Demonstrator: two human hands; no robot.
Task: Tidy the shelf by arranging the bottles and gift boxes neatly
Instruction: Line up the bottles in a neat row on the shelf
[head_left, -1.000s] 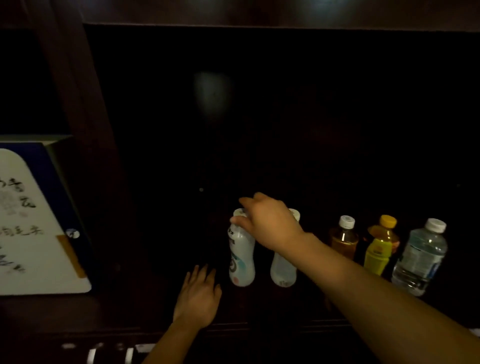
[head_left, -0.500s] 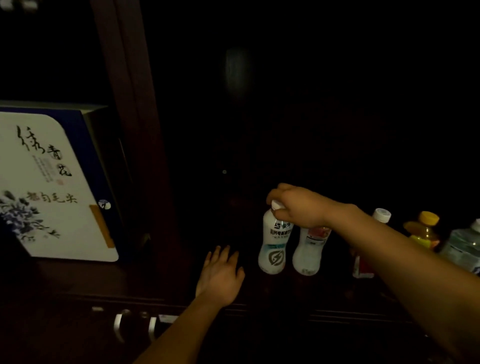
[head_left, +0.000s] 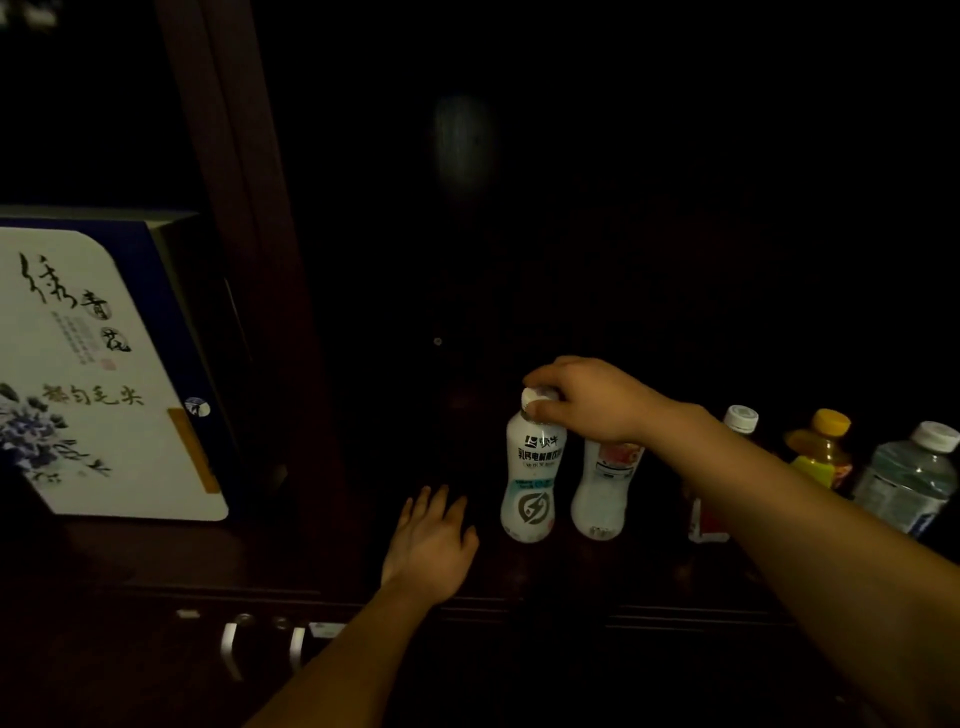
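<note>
White bottle (head_left: 532, 478) stands on the shelf (head_left: 291, 551) just beside its twin (head_left: 602, 488), right hand (head_left: 587, 400) pinching its cap. Since a second ago its label has turned forward, so the row looks neater. Left hand (head_left: 431, 545) rests spread flat nearby.

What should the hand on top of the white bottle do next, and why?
Probably let go of the cap. The right hand grips the top of the white bottle with the lightning logo, which stands upright with its label facing front, close beside the second white bottle. It looks lined up with the row, so releasing and moving on to the next bottle seems sensible. The left hand rests flat on the shelf.
</note>
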